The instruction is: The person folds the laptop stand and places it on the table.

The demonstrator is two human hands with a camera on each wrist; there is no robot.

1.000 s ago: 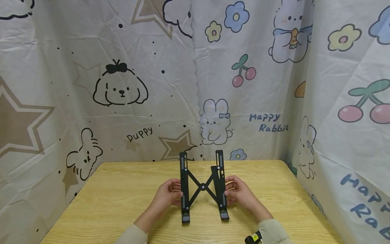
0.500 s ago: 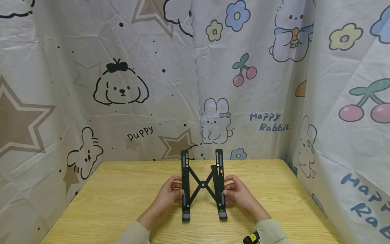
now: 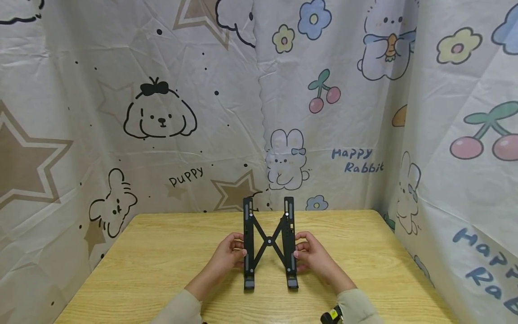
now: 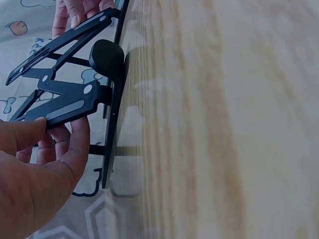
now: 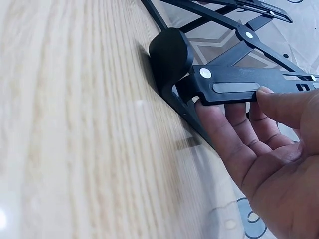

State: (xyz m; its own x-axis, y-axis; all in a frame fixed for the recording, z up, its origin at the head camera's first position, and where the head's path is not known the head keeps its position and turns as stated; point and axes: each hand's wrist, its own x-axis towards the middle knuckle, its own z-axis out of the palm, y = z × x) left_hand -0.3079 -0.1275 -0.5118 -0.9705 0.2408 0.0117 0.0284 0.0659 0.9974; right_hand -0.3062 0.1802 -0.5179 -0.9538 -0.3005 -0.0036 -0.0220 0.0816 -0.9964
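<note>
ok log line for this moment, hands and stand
left hand: grips stand's left rail | right hand: grips right rail | folding stand: upright on table

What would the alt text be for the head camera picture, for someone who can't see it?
Two hands grip a black folding stand standing on a wooden table: the left hand holds its left rail, the right hand its right rail, with crossed bars between. Cartoon-printed cloth hangs behind and to the right.
</note>
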